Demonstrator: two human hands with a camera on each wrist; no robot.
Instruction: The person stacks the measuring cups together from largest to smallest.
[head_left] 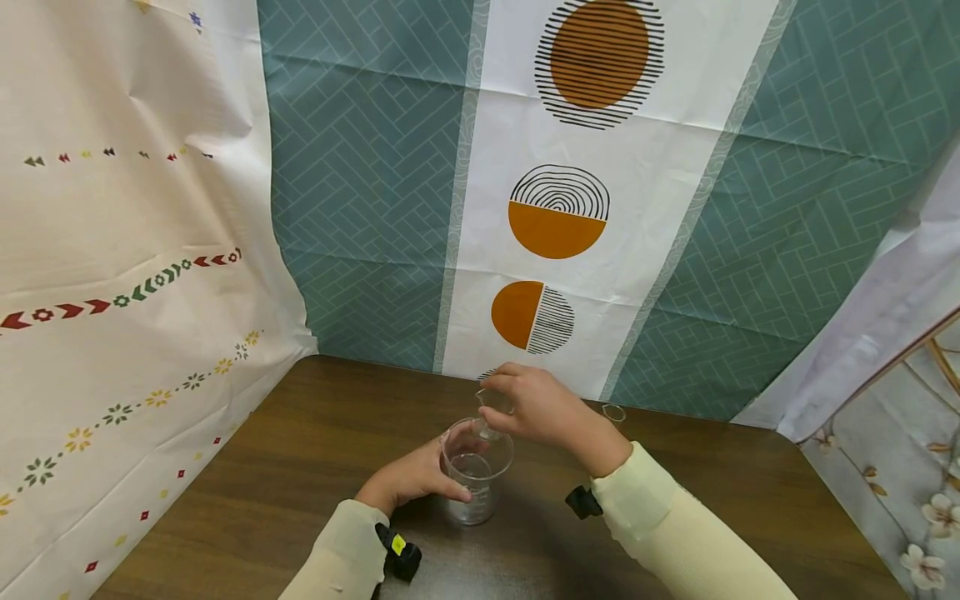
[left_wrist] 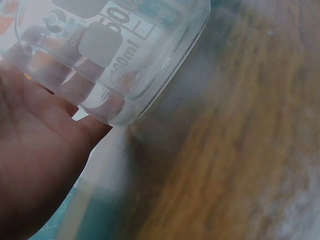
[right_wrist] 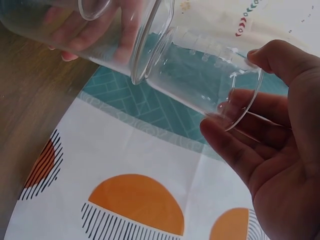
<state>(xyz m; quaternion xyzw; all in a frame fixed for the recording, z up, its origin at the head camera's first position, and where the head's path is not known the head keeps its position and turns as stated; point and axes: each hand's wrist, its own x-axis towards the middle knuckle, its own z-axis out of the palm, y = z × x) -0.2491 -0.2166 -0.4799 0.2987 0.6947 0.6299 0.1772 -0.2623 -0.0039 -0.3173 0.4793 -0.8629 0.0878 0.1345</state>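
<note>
A large clear glass beaker (head_left: 480,504) stands on the table, with my left hand (head_left: 416,479) wrapped around its side. White volume markings show on the beaker (left_wrist: 125,60) in the left wrist view. Above its mouth, my right hand (head_left: 536,408) pinches a smaller clear glass beaker (right_wrist: 195,75) by the rim, thumb on one side and fingers on the other. The small beaker's lower end is right at the large beaker's mouth. Inside the large beaker, another glass rim (right_wrist: 95,16) shows in the right wrist view.
Another clear glass rim (head_left: 613,412) stands at the back of the brown wooden table (head_left: 300,467), right of my right hand. A teal and white patterned cloth (head_left: 367,183) hangs behind the table, and a cream cloth (head_left: 135,225) hangs on the left.
</note>
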